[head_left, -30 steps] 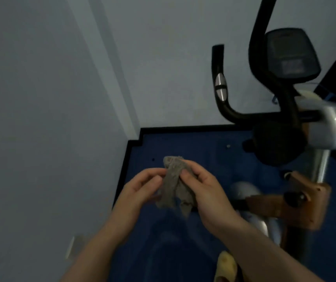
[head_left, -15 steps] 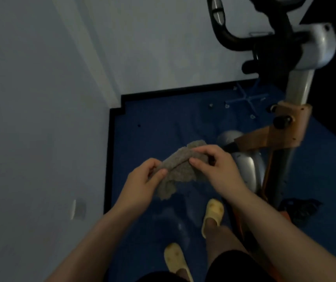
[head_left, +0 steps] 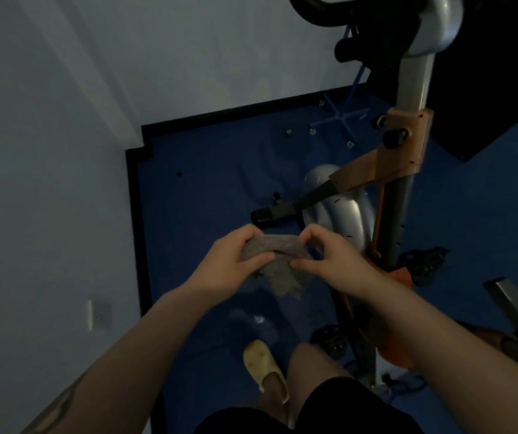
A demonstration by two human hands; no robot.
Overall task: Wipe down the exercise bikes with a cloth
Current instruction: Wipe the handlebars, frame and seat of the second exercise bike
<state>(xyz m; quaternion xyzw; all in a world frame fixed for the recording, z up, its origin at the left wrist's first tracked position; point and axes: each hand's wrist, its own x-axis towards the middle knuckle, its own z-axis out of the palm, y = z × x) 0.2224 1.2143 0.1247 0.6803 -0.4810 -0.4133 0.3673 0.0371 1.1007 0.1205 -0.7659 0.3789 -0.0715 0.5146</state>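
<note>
Cloth: a grey, rough-textured cloth (head_left: 278, 261) sits just below the middle of the frame, stretched between both hands, with a ragged corner hanging down toward the lower right.
Left hand: the left hand (head_left: 235, 260) grips the cloth's left end, fingers curled over the top edge and thumb pressed across the front.
Right hand: the right hand (head_left: 329, 258) pinches the cloth's right end between thumb and curled fingers.
Exercise bike: the exercise bike (head_left: 408, 145) fills the right side of the frame, from a silver housing and black handlebar at the top edge, down a grey post with an orange clamp and black knob, to a silver flywheel cover just behind the hands. Cloth and bike are apart.
Floor: a dark blue floor (head_left: 207, 189) with a black skirting edge meets a pale wall (head_left: 48, 151) on the left.
Feet: a yellow slipper (head_left: 265, 368) shows at the lower centre.
Wall socket: a white plate (head_left: 99, 314) sits low on the left wall.
Writing: none can be read; the picture is dim.
</note>
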